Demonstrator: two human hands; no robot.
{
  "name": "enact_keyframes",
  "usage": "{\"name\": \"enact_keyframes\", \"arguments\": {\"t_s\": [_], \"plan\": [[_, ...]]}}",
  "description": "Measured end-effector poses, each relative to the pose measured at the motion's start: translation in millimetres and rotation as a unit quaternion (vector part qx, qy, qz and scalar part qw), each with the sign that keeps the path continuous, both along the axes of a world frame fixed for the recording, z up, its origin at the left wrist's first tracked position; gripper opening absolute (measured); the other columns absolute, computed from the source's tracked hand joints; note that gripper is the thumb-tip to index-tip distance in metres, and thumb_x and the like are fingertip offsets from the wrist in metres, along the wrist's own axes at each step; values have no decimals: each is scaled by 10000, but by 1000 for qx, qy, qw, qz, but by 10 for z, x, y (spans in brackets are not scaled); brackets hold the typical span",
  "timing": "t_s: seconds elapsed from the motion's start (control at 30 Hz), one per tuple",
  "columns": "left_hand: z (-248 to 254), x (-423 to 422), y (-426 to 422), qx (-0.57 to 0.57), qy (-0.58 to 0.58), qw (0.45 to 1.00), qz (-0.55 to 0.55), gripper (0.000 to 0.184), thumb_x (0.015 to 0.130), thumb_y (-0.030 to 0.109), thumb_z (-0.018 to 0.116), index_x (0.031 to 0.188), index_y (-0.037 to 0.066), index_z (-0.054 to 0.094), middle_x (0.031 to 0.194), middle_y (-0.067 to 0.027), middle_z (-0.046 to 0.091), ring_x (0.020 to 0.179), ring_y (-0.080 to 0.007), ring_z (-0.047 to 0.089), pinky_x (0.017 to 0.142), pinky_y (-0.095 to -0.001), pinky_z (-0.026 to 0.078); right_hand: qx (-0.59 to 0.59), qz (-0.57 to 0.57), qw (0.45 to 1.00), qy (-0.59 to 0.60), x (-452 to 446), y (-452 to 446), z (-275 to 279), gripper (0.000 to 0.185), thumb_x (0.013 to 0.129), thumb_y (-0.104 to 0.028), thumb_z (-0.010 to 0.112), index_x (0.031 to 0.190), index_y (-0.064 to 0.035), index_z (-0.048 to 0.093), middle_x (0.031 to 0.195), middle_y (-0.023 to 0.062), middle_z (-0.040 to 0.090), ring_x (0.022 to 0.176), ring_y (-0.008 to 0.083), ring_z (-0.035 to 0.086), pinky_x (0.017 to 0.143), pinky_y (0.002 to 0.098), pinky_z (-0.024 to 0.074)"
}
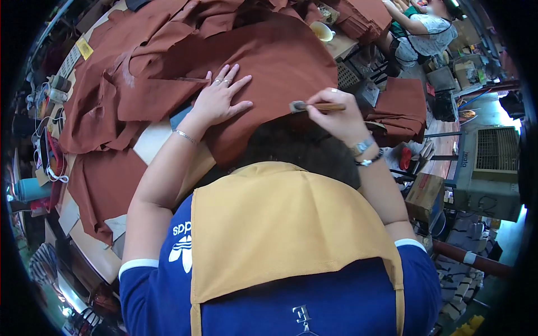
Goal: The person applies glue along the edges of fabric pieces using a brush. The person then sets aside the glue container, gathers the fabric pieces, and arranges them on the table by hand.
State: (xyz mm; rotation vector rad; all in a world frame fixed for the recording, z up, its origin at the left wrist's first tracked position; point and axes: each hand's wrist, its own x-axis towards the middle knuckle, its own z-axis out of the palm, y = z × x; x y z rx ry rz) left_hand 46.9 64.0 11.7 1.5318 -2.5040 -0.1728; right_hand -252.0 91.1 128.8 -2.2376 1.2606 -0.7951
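A large reddish-brown sheet of leather-like material (280, 61) is spread over the table in front of me. My left hand (217, 99) lies flat on it, fingers spread, with rings showing. In my right hand (344, 117) is a brush (330, 106) with a wooden handle, gripped between thumb and fingers. Its pale bristle end points left and meets or hovers just over the sheet's near edge; contact is hard to tell. Left of my left hand, more of the same material (95, 106) sits in loose, crumpled folds.
Folded reddish-brown pieces (400, 109) are stacked at the right. A pale bowl (321, 31) stands near the far table edge. Another person (428, 33) works at the upper right. A cardboard box (425, 190) and a large grey machine (490, 168) stand at the right.
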Motion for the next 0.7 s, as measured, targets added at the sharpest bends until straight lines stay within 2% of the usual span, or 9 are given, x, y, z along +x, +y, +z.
{"name": "enact_keyframes", "arguments": {"t_s": [0.03,0.07,0.2,0.23,0.37,0.47,0.53,0.67,0.7], "plan": [[0,-2,-3,-1,0,1000,0,724,903,648,508,1509,273,386,1617,-121,237,1496,-321,201,1177,-618,145,6,12,999,-33,114,16,-71,95,747,-83,717,817,-25,692,776,121,682,706,263,680,668,337,534],[3,6,-7,-2,-1,1000,0,724,901,650,508,1508,276,386,1617,-121,237,1496,-321,203,1177,-618,148,36,40,998,-14,121,27,-164,114,765,-88,730,847,-16,697,789,110,680,719,216,672,670,303,519],[-11,6,-52,-12,0,1000,-6,749,890,702,467,1499,273,397,1607,-137,257,1493,-324,211,1180,-611,154,68,10,993,94,-114,23,-39,126,747,-93,729,842,-17,697,783,110,678,719,213,674,670,303,522],[-6,13,-67,-11,0,1000,-8,751,889,704,466,1499,272,397,1606,-139,259,1493,-325,212,1180,-611,155,35,11,992,121,-93,29,22,115,757,-86,726,844,-17,698,791,112,677,713,208,670,669,297,521],[-27,12,-85,-13,9,1000,-12,758,887,708,464,1500,268,394,1603,-143,265,1493,-329,210,1176,-617,161,33,57,997,-25,350,62,-71,93,777,-67,716,848,-10,698,796,113,673,708,219,663,666,304,521],[7,16,-84,-4,12,1000,-15,757,889,703,466,1501,263,393,1603,-149,264,1494,-334,205,1175,-622,153,30,71,997,19,274,108,-123,109,728,-108,721,804,-38,685,766,132,680,723,285,677,668,354,535],[-5,6,-99,-5,14,1000,-14,743,898,681,484,1507,267,383,1606,-147,256,1494,-344,199,1170,-629,156,84,35,989,119,101,83,-28,113,723,-113,721,803,-41,688,762,135,681,734,277,686,681,347,542],[-42,21,-119,-11,24,999,-23,734,903,671,492,1504,263,388,1604,-151,258,1492,-350,197,1166,-640,150,31,66,997,-14,426,97,18,103,746,-78,720,837,-33,703,789,139,685,734,280,685,685,336,543],[-53,19,-130,-11,29,999,-24,743,896,680,490,1501,260,394,1601,-155,262,1493,-347,195,1167,-637,150,4,105,994,-15,498,76,-80,110,773,-46,728,876,-15,707,816,110,690,718,215,677,673,294,527]]}}
